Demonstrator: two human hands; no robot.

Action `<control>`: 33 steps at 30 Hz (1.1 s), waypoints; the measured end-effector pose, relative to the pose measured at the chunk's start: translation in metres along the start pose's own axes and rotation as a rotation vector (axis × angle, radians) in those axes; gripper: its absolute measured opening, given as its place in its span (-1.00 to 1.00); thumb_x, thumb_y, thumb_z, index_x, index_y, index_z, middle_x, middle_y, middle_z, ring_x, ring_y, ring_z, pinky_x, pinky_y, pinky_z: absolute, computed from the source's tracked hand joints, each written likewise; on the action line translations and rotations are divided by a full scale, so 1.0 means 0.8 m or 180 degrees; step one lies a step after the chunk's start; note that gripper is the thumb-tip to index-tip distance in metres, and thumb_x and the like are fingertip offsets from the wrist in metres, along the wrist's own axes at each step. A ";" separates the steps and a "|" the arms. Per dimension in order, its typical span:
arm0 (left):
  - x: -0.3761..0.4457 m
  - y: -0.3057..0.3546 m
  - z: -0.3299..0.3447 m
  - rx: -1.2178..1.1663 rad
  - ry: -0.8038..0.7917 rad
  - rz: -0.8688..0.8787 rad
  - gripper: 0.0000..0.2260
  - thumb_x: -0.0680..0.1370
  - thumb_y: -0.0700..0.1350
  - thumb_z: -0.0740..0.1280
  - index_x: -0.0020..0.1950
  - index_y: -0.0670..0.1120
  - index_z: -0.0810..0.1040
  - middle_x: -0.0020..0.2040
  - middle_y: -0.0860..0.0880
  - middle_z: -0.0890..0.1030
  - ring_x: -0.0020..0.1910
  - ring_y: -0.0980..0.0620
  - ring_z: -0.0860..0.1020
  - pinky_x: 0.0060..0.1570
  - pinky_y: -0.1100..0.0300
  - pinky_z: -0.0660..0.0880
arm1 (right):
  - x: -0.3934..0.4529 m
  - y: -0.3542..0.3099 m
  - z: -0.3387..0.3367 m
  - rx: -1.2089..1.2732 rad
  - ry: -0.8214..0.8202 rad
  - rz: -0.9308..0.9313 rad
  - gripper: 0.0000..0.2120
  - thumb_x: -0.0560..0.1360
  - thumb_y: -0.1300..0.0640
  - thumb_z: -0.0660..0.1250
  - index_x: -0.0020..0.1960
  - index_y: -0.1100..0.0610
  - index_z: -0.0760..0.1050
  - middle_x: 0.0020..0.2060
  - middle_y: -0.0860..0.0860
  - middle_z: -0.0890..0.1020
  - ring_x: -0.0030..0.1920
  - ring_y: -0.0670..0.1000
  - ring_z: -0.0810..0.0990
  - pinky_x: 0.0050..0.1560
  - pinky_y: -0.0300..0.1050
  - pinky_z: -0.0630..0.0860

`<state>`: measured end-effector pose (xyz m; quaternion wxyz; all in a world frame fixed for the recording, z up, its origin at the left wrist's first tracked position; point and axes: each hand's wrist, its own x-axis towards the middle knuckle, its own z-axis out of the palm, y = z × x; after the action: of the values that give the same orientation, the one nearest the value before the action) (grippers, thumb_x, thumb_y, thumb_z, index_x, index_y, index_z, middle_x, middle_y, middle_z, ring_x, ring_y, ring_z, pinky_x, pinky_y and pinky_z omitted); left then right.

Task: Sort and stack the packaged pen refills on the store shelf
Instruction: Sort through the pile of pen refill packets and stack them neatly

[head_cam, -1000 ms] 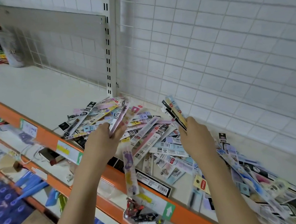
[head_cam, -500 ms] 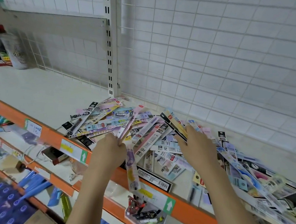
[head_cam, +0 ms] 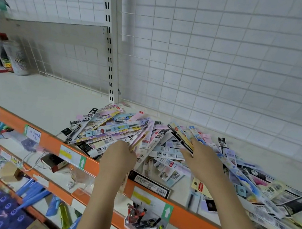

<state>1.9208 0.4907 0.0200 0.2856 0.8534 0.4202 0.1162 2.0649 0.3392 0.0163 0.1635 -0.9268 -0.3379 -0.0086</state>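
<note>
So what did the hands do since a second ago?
Both hands came down onto the pile. The left hand lowered its pink packets onto the heap, still holding them; the right hand lowered its black-and-yellow packet, still gripped. The shelf and the loose refills stayed put.

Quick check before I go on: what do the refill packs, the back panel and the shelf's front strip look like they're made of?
Refill packs: glossy printed card or plastic sleeves, judging by the sheen and barcodes; I cannot tell which. Back panel: white-coated wire grid, probably metal, with thin crossing rods. Front strip: smooth orange-painted rail, likely metal, carrying paper price labels.
</note>
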 end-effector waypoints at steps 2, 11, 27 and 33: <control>0.000 0.004 -0.004 -0.0075 0.0168 0.0076 -0.61 0.56 -0.17 0.19 -0.42 -0.10 0.13 -0.47 -0.03 0.19 -0.50 0.02 0.16 -0.48 0.22 0.07 | -0.002 0.007 -0.002 0.0023 -0.0030 0.0097 -0.79 0.59 -0.04 0.13 -0.04 0.11 0.31 -0.25 0.03 0.49 -0.17 0.11 0.50 -0.23 -0.07 0.43; 0.027 0.018 -0.020 -0.0150 0.0164 0.0229 -0.67 0.60 -0.18 0.14 -0.37 -0.12 0.21 -0.41 -0.06 0.31 -0.29 -0.10 0.35 -0.37 0.16 0.21 | 0.002 0.037 -0.007 0.0036 -0.0112 0.0367 -0.79 0.59 0.00 0.13 -0.09 0.14 0.31 -0.37 0.00 0.40 -0.25 0.10 0.46 -0.30 -0.10 0.34; 0.103 0.064 0.013 0.0666 -0.0271 0.0251 -0.58 0.49 0.15 0.32 -0.27 -0.21 0.46 -0.42 -0.07 0.44 -0.42 0.03 0.43 -0.46 0.19 0.35 | 0.005 0.050 -0.014 0.0030 -0.0402 0.0639 -0.67 0.60 0.06 0.13 -0.31 0.02 0.14 -0.36 -0.03 0.36 -0.39 -0.10 0.33 -0.42 -0.19 0.23; 0.108 0.060 0.022 0.0465 -0.0316 0.0107 -0.80 0.53 -0.16 0.24 -0.25 -0.23 0.38 -0.44 -0.04 0.37 -0.46 0.05 0.35 -0.49 0.24 0.29 | 0.008 0.045 -0.014 -0.0079 -0.0467 0.0604 -0.73 0.60 0.06 0.13 -0.26 0.06 0.21 -0.36 -0.03 0.37 -0.38 -0.11 0.33 -0.43 -0.21 0.22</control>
<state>2.0136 0.5281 0.0303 0.2410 0.8837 0.3985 0.0476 2.0939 0.3137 0.0172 0.1270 -0.9547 -0.2596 0.0706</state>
